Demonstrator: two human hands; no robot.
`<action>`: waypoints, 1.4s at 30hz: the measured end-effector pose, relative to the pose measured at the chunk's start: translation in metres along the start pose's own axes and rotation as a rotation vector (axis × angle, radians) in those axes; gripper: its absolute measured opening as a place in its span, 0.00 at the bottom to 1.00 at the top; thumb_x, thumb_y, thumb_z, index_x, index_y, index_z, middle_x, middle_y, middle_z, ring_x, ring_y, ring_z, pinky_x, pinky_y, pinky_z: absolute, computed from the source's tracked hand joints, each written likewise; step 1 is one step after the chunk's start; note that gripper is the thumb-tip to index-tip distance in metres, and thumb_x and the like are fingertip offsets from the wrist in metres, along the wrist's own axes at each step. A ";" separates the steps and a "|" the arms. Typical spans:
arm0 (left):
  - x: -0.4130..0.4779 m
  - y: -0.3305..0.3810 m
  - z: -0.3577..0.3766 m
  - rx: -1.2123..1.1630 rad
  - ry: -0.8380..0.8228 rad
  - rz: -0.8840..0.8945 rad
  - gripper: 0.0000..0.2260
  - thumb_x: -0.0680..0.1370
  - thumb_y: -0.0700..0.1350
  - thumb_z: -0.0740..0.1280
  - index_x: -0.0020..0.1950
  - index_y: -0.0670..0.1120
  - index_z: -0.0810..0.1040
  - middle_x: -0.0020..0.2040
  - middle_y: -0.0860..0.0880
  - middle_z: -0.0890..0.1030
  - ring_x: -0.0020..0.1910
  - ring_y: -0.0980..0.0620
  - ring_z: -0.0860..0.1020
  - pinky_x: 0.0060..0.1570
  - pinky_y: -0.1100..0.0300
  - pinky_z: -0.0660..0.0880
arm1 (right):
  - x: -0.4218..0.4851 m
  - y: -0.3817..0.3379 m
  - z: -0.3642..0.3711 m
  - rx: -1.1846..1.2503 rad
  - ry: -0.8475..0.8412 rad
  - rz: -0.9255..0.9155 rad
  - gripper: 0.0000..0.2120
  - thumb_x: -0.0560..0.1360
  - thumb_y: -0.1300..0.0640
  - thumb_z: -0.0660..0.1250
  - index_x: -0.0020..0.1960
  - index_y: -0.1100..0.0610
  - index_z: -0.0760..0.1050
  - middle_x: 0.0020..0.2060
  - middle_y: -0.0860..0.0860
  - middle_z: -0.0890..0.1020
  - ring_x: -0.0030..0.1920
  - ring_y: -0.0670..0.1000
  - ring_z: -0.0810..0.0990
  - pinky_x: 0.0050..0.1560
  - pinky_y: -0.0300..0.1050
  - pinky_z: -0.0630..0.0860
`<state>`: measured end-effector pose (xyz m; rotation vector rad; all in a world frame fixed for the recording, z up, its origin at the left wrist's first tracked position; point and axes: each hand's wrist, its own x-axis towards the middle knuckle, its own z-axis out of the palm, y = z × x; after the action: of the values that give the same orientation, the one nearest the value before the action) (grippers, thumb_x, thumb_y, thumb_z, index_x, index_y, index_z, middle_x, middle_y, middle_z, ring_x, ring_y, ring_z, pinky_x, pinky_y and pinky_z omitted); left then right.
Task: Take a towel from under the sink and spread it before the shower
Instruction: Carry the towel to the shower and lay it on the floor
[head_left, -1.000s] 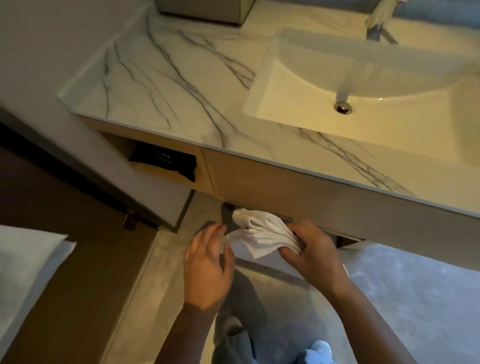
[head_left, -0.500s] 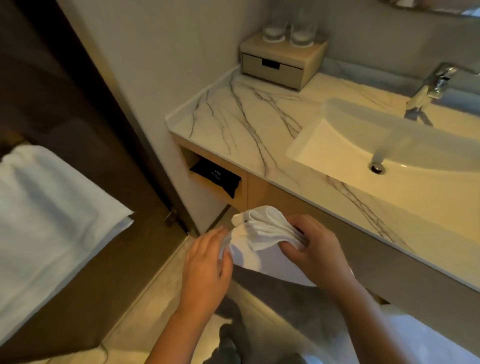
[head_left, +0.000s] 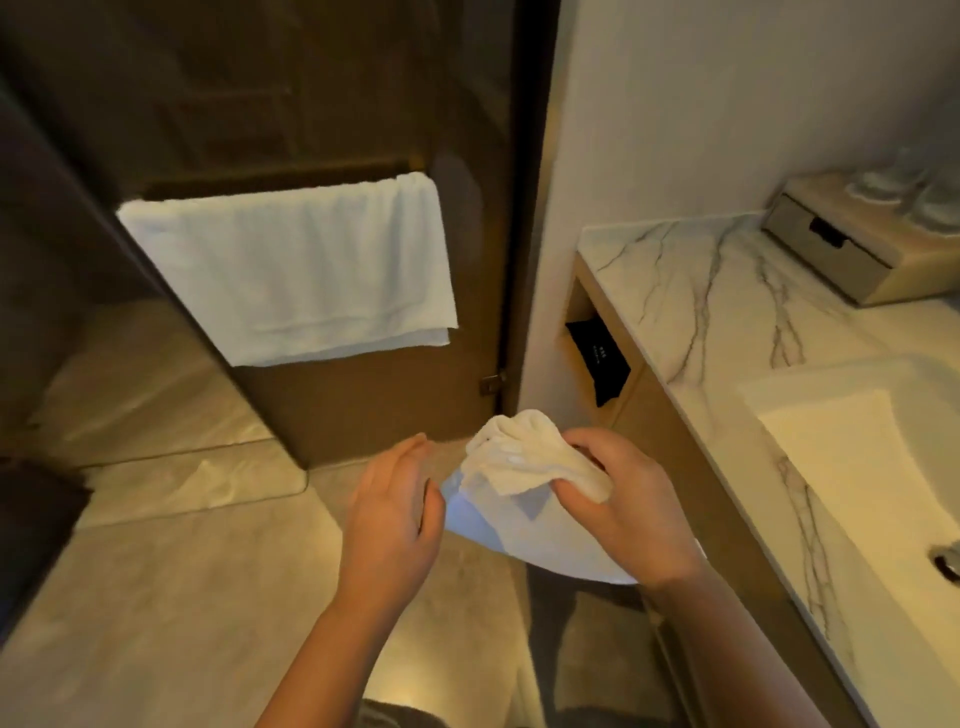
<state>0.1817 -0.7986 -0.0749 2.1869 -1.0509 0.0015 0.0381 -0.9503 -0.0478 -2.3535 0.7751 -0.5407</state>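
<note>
A white towel (head_left: 519, 467), bunched at the top and hanging loose below, is held in front of me at waist height. My right hand (head_left: 628, 499) grips its bunched upper part with curled fingers. My left hand (head_left: 395, 509) hovers just left of the towel with fingers straight and relaxed, its thumb close to the cloth's left edge. The sink (head_left: 852, 467) is set in the marble counter (head_left: 691, 306) on my right. The glass shower door (head_left: 363, 405) stands ahead on the left, with the raised shower floor (head_left: 171, 467) behind it.
Another white towel (head_left: 296, 270) hangs on the shower door's bar. A black pouch (head_left: 597, 358) lies in the open shelf under the counter. A wooden drawer box (head_left: 836, 254) with glasses on top stands at the counter's back. Tiled floor (head_left: 182, 597) spreads below left.
My view has swung left from the sink toward the shower door. Both hands have stayed in front of me with the towel; the left hand has drawn slightly away from the cloth.
</note>
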 end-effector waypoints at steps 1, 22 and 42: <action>-0.010 -0.004 -0.009 0.016 0.029 -0.030 0.16 0.72 0.40 0.60 0.59 0.40 0.75 0.59 0.42 0.78 0.58 0.43 0.76 0.58 0.54 0.67 | -0.001 -0.008 0.004 -0.001 -0.030 -0.042 0.15 0.72 0.50 0.68 0.58 0.48 0.73 0.49 0.42 0.77 0.46 0.40 0.74 0.42 0.26 0.68; -0.403 -0.152 -0.252 0.218 0.411 -0.655 0.15 0.72 0.34 0.67 0.59 0.38 0.75 0.58 0.39 0.78 0.58 0.40 0.76 0.58 0.48 0.70 | -0.209 -0.268 0.176 -0.043 -0.453 -0.462 0.13 0.72 0.55 0.66 0.57 0.48 0.74 0.54 0.47 0.80 0.52 0.51 0.76 0.46 0.48 0.74; -0.542 -0.320 -0.403 0.238 0.651 -0.835 0.15 0.72 0.32 0.68 0.58 0.40 0.76 0.54 0.40 0.80 0.53 0.48 0.76 0.56 0.55 0.67 | -0.293 -0.488 0.393 0.124 -0.650 -0.656 0.14 0.68 0.61 0.71 0.51 0.51 0.76 0.45 0.45 0.80 0.44 0.44 0.75 0.42 0.28 0.66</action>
<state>0.1516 -0.0529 -0.1147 2.4158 0.2524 0.4419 0.2225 -0.2842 -0.0769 -2.4120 -0.3245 -0.0408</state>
